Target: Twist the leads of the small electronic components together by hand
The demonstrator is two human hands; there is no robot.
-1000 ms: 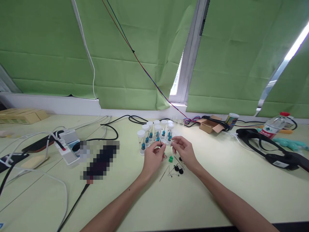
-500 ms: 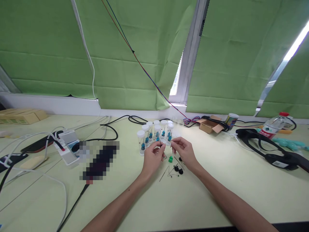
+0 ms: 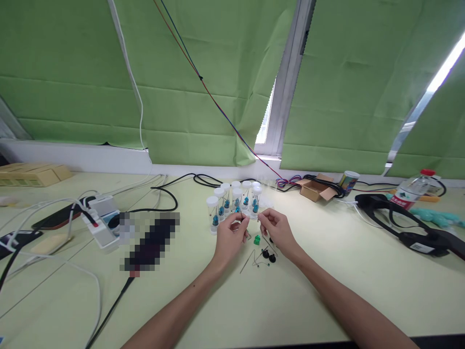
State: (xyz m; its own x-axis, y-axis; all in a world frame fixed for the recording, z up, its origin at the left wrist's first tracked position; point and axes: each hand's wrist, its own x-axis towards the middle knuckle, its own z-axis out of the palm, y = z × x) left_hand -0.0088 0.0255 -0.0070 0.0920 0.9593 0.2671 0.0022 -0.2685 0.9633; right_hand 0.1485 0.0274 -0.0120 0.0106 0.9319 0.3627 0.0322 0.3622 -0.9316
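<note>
My left hand point(image 3: 229, 237) pinches a thin dark wire between thumb and fingertips, just in front of a cluster of small clear vials point(image 3: 234, 201) with white caps and blue pieces inside. My right hand point(image 3: 276, 231) is close beside it, fingertips pinched near a vial; what it holds is too small to make out. On the table under my hands lie a small green part point(image 3: 257, 239), black round parts point(image 3: 269, 255) and loose thin wires point(image 3: 249, 259).
A white power strip point(image 3: 101, 218) with cables sits at the left, a blurred dark object point(image 3: 150, 242) beside it. At the right are a cardboard box point(image 3: 315, 188), a cup point(image 3: 349, 182), a black headset point(image 3: 403, 220) and a water bottle point(image 3: 412, 190). Green blinds hang behind.
Both hands stay almost in place; my right hand's fingertips have shifted slightly toward the left hand. The things on the table have not moved.
</note>
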